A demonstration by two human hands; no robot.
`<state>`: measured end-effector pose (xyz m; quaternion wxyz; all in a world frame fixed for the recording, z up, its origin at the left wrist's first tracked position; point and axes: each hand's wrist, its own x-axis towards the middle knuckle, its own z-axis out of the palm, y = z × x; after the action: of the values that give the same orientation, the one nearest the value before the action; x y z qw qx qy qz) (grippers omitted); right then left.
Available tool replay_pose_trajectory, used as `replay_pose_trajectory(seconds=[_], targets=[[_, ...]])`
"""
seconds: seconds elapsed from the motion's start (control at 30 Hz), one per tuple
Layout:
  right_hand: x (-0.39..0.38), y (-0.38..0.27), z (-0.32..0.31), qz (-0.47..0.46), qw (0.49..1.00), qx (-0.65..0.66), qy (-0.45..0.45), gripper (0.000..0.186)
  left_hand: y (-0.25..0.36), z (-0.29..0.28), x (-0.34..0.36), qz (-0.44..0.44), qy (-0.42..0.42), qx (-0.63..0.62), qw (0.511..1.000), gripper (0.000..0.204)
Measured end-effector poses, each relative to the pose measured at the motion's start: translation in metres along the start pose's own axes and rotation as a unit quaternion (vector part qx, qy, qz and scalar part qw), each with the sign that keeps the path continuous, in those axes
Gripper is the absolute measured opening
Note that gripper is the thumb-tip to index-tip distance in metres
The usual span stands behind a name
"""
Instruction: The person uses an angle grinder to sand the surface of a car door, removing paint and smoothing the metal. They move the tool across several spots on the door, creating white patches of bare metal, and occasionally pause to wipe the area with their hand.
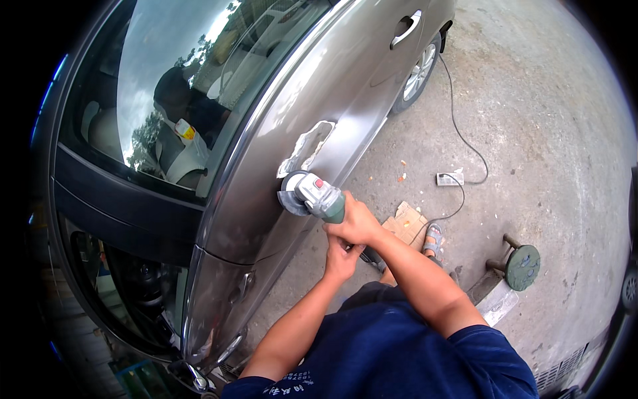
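Note:
An angle grinder [320, 195], grey-white with a red button and a green body, is held against the bronze-grey car door [266, 166]. My right hand [357, 223] wraps round its green body. Just behind and below, my left hand [341, 258] is closed about its rear part, which the hands mostly hide. The grinder's round disc [292, 183], with a guard beside it, meets the door or sits very close to it; I cannot tell which. Right above the disc lies an irregular whitish patch [307, 147] with a ragged edge, where the paint is off.
A dark cord [454, 106] runs over the concrete floor [538, 133] to a white power strip [450, 179], and another leads toward my feet. Flattened cardboard [405, 223] lies by my sandalled foot [432, 241]. To the right is a small green-topped stool [522, 267].

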<state>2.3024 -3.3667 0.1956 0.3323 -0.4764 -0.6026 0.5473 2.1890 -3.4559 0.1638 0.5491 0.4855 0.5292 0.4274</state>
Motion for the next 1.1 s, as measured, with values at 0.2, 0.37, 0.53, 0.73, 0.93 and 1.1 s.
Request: replay_pose_trajectory(seconds=[0.2,0.37,0.53,0.73,0.93,1.1], targets=[[-0.001,-0.018,-0.004,0.014,1.0,-0.009,0.008,0.066,-0.002,-0.008,-0.001,-0.02,-0.013,0.006,1.0,0.068],[-0.003,-0.014,-0.001,0.009,1.0,-0.002,0.012,0.065,-0.001,-0.006,-0.004,0.003,-0.011,0.002,1.0,0.068],[-0.003,-0.016,-0.001,0.017,1.0,-0.012,-0.009,0.065,-0.001,-0.005,-0.009,-0.003,-0.003,0.018,1.0,0.069],[-0.003,-0.018,0.003,0.003,1.0,-0.007,-0.002,0.066,0.004,-0.01,-0.009,0.008,-0.007,0.014,1.0,0.067],[-0.005,-0.013,0.005,0.003,1.0,0.019,0.008,0.069,0.01,-0.011,-0.006,-0.006,-0.009,0.024,1.0,0.066],[-0.006,-0.009,0.004,0.03,0.999,0.025,-0.017,0.07,0.003,-0.01,-0.009,-0.011,-0.004,0.039,0.999,0.066]])
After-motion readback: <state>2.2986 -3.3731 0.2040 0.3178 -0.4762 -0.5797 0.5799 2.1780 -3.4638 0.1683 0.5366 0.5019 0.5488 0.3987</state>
